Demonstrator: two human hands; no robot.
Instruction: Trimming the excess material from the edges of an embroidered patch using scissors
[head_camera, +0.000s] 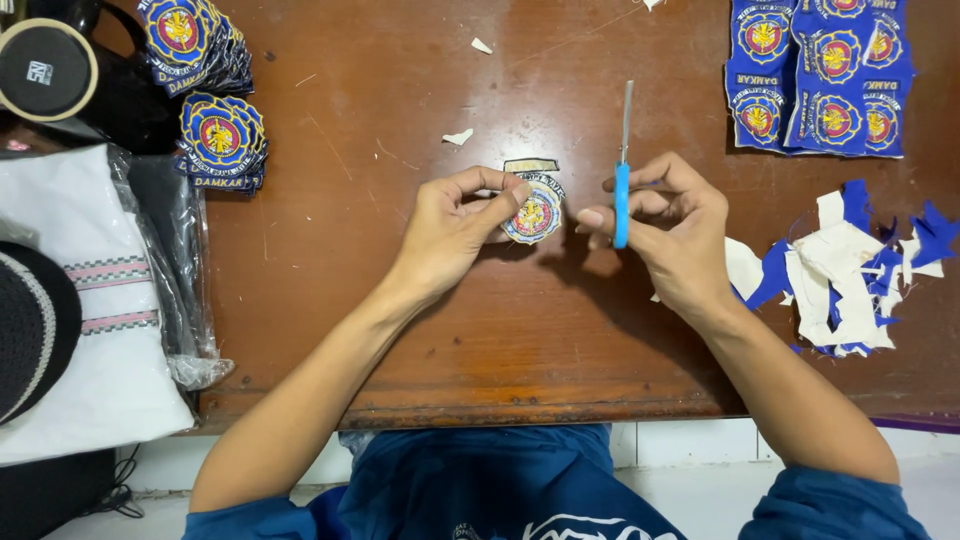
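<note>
My left hand (455, 225) pinches a round embroidered patch (536, 210) with a blue rim, a yellow and red middle and a pale tab at its top, holding it just above the brown wooden table (400, 330). My right hand (672, 228) grips blue-handled scissors (622, 165); their metal blades look closed and point away from me, a short gap to the right of the patch.
Two stacks of cut patches (215, 140) lie at the far left. An uncut blue sheet of patches (820, 75) sits at the far right. Blue and white fabric scraps (850, 270) pile up right of my right hand. White folded cloth in plastic (110, 300) is at the left edge.
</note>
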